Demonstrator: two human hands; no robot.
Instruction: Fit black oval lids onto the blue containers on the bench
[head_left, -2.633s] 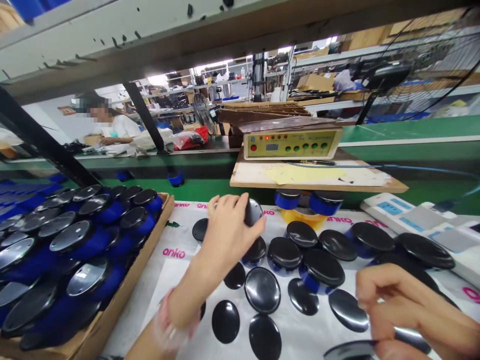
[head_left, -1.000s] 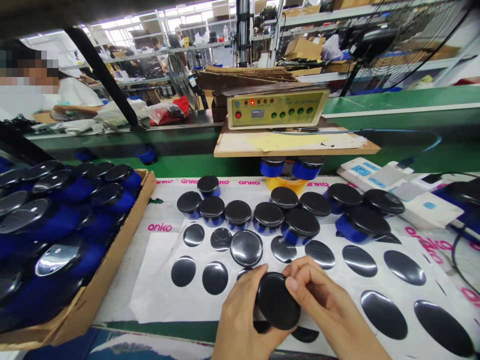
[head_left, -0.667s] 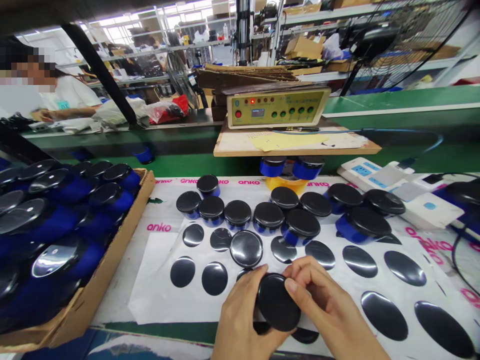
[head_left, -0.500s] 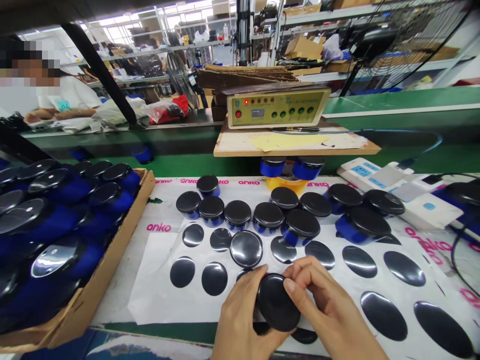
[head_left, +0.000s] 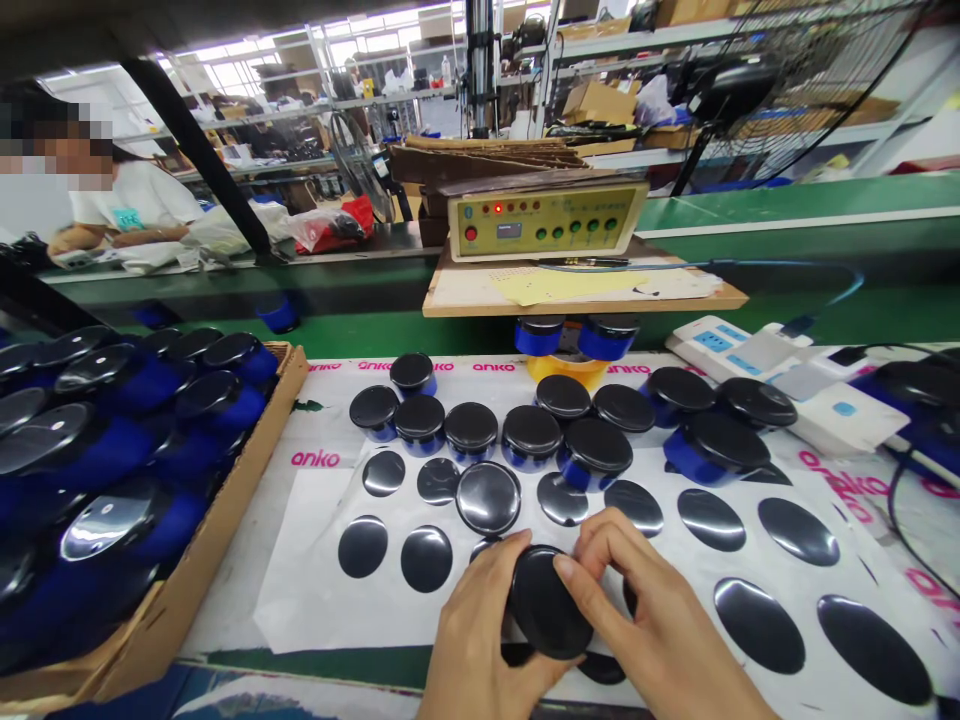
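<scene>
Head view: round black-topped piece [head_left: 551,602] held in the air over the near edge of the worktop [head_left: 240,555], top face toward the camera. Left hand [head_left: 480,625] wraps its left side, fingers at the far rim, thumb at the near; right hand [head_left: 649,600] closes on the right rim, thumb on the face. Whatever lies between right thumb and forefinger is too small to tell.

Handling, by judgement: light, stiff, smooth enough to slip. The glossy face probably scuffs or takes fingerprints. Best hold is around the side wall, palm cupped, face left free. Black discs [head_left: 426,558] on the white sheet [head_left: 300,605] look thin; edges are the place for fingertips.

Against 2.6 s ago: hands apart then, left far out among the pieces, right at near right; now both meet on one piece. Against half a second ago: hold nearly unchanged, right thumb slightly farther left on the face.
</scene>
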